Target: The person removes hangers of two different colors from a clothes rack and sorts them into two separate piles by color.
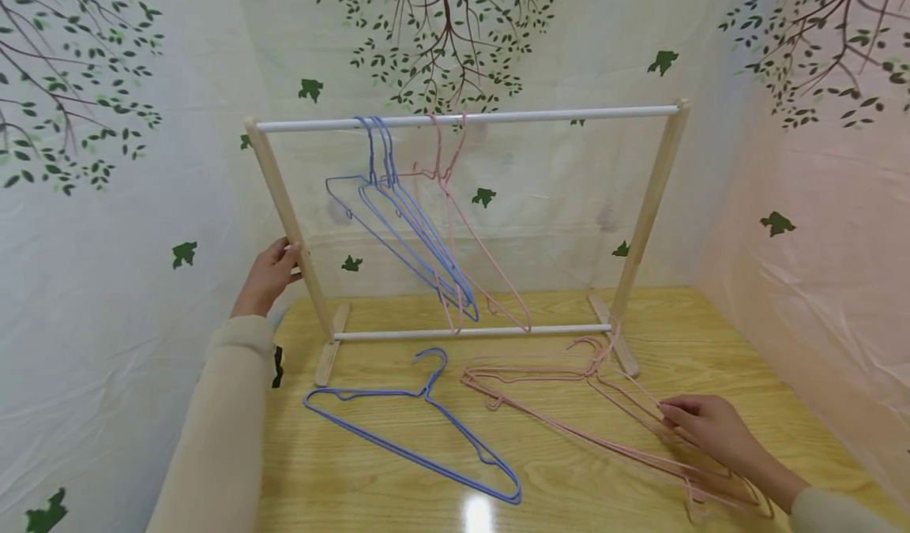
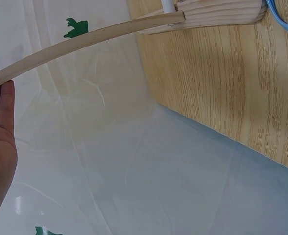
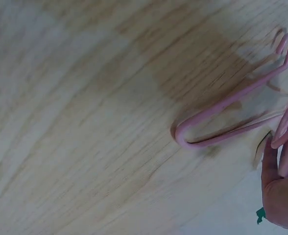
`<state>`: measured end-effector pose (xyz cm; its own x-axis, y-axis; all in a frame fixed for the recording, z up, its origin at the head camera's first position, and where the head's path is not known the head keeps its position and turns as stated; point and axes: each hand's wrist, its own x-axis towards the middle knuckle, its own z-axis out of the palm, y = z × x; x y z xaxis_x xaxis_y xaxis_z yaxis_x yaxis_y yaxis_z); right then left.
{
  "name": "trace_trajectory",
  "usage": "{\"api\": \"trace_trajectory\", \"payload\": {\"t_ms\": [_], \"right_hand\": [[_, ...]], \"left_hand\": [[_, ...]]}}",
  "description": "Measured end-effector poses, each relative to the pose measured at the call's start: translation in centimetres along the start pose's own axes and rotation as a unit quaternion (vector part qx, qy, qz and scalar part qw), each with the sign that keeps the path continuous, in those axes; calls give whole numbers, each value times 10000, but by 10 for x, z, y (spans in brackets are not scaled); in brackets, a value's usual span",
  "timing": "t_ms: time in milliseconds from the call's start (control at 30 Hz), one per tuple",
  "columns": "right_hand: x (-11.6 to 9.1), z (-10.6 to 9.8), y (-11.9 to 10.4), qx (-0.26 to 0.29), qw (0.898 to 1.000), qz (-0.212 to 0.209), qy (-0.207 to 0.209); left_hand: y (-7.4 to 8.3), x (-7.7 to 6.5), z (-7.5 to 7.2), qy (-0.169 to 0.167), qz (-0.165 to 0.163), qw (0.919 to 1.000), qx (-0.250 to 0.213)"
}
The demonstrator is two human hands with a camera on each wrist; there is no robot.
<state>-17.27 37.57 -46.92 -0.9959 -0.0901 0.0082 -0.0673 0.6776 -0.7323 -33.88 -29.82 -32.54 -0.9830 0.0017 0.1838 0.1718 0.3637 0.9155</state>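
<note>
My left hand (image 1: pixel 270 274) holds the left wooden post (image 1: pixel 280 185) of a small clothes rack, its fingers against the post in the left wrist view. At the right, my right hand (image 1: pixel 707 426) pinches the shoulder of a pink hanger (image 1: pixel 643 391) over other pink hangers (image 1: pixel 547 420) on the table. The held hanger is blurred and overlaps those below. In the right wrist view, the fingers (image 3: pixel 271 161) are at a pink hanger's wire beside a rounded hanger end (image 3: pixel 183 134). Blue hangers (image 1: pixel 408 443), stacked closely, lie left of the pink ones.
On the rack's white top bar (image 1: pixel 540 114) hang several blue hangers (image 1: pixel 412 233) and pink hangers (image 1: pixel 490 257). A white lower bar (image 1: pixel 398 334) joins the wooden feet (image 1: pixel 329 359). The wood-grain table (image 1: pixel 384 501) meets leaf-patterned sheeting (image 1: pixel 569 225) at the back and sides.
</note>
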Motion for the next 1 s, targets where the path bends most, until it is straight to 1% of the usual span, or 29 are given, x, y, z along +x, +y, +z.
{"api": "trace_trajectory", "payload": {"t_ms": [133, 200, 267, 367, 533, 633, 833, 1000], "right_hand": [[8, 2, 3, -521, 9983, -262, -10], [11, 3, 4, -866, 9951, -484, 46], [13, 4, 4, -1126, 9918, -594, 127], [15, 6, 4, -1351, 9879, -701, 313], [16, 7, 1, -1366, 9845, -875, 661], [17, 7, -3, -1384, 9824, -978, 788], [19, 3, -13, -1332, 9836, -927, 791], [28, 0, -24, -1300, 9817, -1068, 887]], "left_hand": [[-1, 2, -1, 14, -11, 10000, -42], [-2, 3, -1, -2, -19, 10000, -94], [-2, 4, -2, -21, -19, 9999, -141], [-2, 4, -2, -40, -17, 9999, -157], [-1, 4, -2, -3, 18, 10000, -85], [0, 4, -2, -4, 19, 10000, -42], [0, 5, -2, -27, -26, 10000, -51], [-2, 7, -3, -49, -40, 10000, -65]]}}
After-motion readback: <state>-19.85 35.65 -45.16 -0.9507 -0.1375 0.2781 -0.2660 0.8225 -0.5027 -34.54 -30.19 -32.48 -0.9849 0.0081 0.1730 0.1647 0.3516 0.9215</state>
